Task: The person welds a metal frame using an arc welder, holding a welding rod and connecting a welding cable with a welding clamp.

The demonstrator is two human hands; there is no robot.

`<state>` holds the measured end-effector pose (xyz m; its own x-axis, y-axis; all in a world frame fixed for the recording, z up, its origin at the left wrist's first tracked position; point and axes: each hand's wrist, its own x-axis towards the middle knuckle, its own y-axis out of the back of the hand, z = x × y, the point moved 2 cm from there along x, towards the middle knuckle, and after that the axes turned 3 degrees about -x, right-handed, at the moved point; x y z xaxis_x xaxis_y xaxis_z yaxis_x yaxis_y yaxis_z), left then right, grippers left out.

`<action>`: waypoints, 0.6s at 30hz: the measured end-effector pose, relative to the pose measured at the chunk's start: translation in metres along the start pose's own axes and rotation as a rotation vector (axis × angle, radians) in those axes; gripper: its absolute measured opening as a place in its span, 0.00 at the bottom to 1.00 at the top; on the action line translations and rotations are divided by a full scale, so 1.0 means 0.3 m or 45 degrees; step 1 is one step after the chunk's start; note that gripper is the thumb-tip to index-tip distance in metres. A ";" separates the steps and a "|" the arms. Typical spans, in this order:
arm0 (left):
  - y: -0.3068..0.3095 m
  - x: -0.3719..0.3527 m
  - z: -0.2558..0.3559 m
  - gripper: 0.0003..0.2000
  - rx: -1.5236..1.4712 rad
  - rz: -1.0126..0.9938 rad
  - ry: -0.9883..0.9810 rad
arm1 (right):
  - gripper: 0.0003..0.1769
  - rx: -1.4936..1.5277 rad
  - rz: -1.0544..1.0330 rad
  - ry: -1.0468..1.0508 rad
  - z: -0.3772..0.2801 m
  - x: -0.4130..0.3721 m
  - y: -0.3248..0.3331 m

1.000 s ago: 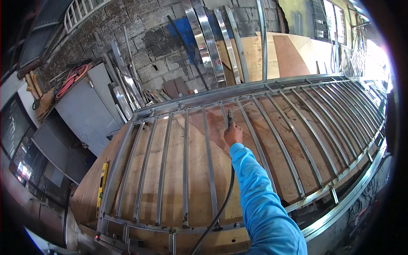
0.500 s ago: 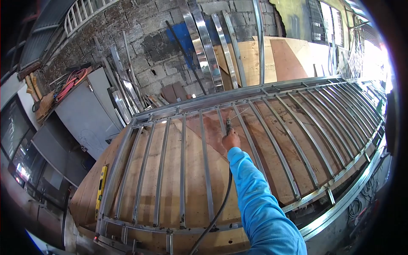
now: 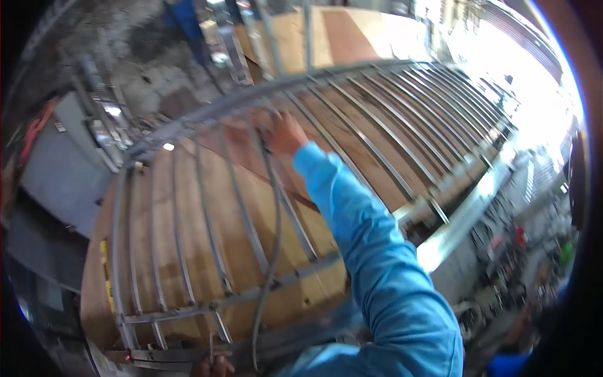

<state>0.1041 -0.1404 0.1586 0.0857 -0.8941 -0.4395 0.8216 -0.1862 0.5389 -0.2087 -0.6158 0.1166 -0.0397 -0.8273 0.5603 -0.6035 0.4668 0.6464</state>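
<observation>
My right hand, blurred, is over the upper part of a metal frame with many slats. Its fingers look closed around a welding electrode holder, which is mostly hidden. A dark cable runs from beside this hand down across the slats and past the frame's near edge. At the bottom of the view my left hand is partly visible, its fingers closed on a thin rod that points upward. Under the slats lie plywood sheets.
A yellow level lies along the left edge of the plywood. Grey cabinet panels stand at the left, with metal lengths leaning behind. Cluttered items cover the floor at the right. A block wall rises behind.
The view has turned right and shifted, with blur. My left hand with the thin rod has come into view at the bottom. The cable now hangs left of my right sleeve.
</observation>
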 end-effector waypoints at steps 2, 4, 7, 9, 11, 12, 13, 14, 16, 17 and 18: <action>-0.054 0.011 -0.019 0.18 -0.180 -0.196 -0.204 | 0.34 -0.218 -0.178 0.047 -0.002 -0.012 0.213; -0.103 0.044 -0.054 0.18 -0.319 -0.391 -0.379 | 0.33 -0.338 -0.053 0.161 -0.049 -0.127 0.511; -0.111 0.058 -0.126 0.18 -0.299 -0.682 -0.465 | 0.25 -0.561 0.173 0.132 -0.109 -0.440 0.931; -0.092 0.067 -0.193 0.17 -0.168 -0.789 -0.418 | 0.26 -0.527 0.269 -0.181 -0.280 -0.775 1.199; -0.082 0.057 -0.191 0.15 -0.097 -0.908 -0.614 | 0.22 -0.584 0.447 -0.187 -0.199 -1.119 1.333; -0.076 0.066 -0.198 0.15 -0.098 -0.939 -0.681 | 0.20 -0.721 0.421 -0.315 -0.196 -1.309 1.380; -0.071 0.074 -0.203 0.15 -0.099 -0.968 -0.749 | 0.19 -0.738 0.430 -0.534 -0.215 -1.498 1.382; -0.070 0.078 -0.215 0.16 -0.140 -0.939 -0.788 | 0.18 -0.755 0.427 -0.755 -0.235 -1.689 1.384; -0.062 0.088 -0.207 0.17 -0.406 -0.944 -0.600 | 0.17 -0.587 0.513 -1.291 -0.201 -2.092 1.323; -0.055 0.084 -0.201 0.18 -0.527 -0.935 -0.497 | 0.17 -0.522 0.565 -1.520 -0.167 -2.317 1.276; -0.056 0.072 -0.178 0.19 -0.567 -0.989 -0.520 | 0.19 -0.380 0.625 -1.678 -0.167 -2.509 1.212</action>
<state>0.1223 -0.1347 0.1018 -0.7007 -0.6755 -0.2295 0.7113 -0.6863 -0.1517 -0.3583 0.1923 -0.0440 -0.9852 -0.1704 -0.0178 -0.1329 0.6945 0.7071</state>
